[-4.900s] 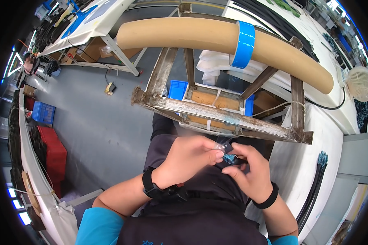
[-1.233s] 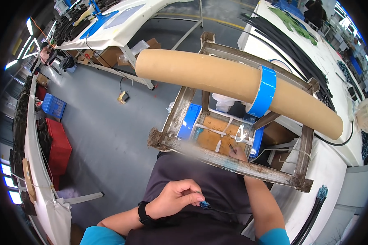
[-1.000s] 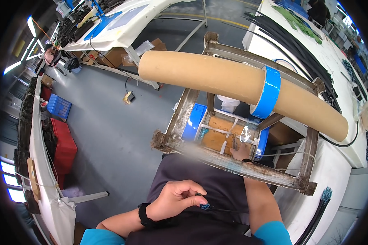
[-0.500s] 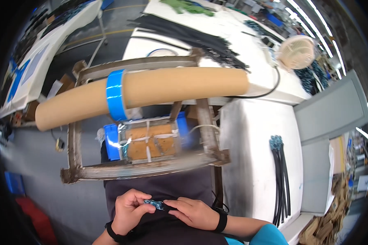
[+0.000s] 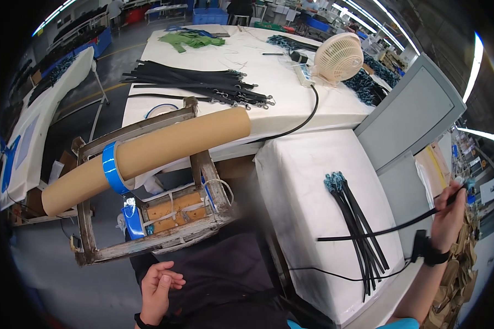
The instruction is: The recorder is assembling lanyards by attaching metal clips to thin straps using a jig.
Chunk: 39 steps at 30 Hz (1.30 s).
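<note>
On the left, the left hand (image 5: pixel 158 288) hangs below the metal frame (image 5: pixel 159 244), fingers loosely curled and nothing visible in them; its forearm is cut off by the lower edge. To its right, on the white-covered counter (image 5: pixel 296 181), lies a bundle of black straps (image 5: pixel 359 219) with blue tufts at the upper end. Across it in view runs a single black strap (image 5: pixel 406 223), its free tip just left of the bundle; whether it touches the straps beneath is hard to tell. It looks light and bendable yet springy, unlikely to break, perhaps a little smooth; a pinch close to the tufted end should control it, with the long tail trailing. At the far right, the raised right hand (image 5: pixel 449 219) grips it near that end, where blur and background clutter obscure the tuft and exact finger contact.
</note>
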### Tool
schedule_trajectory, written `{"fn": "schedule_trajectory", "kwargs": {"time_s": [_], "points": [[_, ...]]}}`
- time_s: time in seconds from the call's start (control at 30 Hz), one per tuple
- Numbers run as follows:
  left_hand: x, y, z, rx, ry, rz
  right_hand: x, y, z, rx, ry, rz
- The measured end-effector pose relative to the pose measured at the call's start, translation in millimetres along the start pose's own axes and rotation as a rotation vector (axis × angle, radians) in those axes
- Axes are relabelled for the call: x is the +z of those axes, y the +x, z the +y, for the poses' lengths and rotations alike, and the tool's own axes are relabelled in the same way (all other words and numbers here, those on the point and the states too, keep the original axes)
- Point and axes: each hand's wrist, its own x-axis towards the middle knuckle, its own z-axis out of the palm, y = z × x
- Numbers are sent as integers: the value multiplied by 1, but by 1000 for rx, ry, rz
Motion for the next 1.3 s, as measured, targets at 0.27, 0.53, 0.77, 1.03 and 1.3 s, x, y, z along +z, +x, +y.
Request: {"fn": "schedule_trajectory", "kwargs": {"time_s": [0.27,0.53,0.77,1.03,1.3], "points": [[15,8,8,-23,23,-16,-32,35,56,-162,-928,-298],[7,-3,9,-87,91,-5,9,-28,298,226,-1244,-554],[9,1,18,-169,104,83,33,-52,313,226,-1356,-503],[27,21,16,-93,42,-41,50,-38,336,331,-1416,-464],[14,17,14,-88,59,2,155,-22,265,-190,-973,-665]]}}
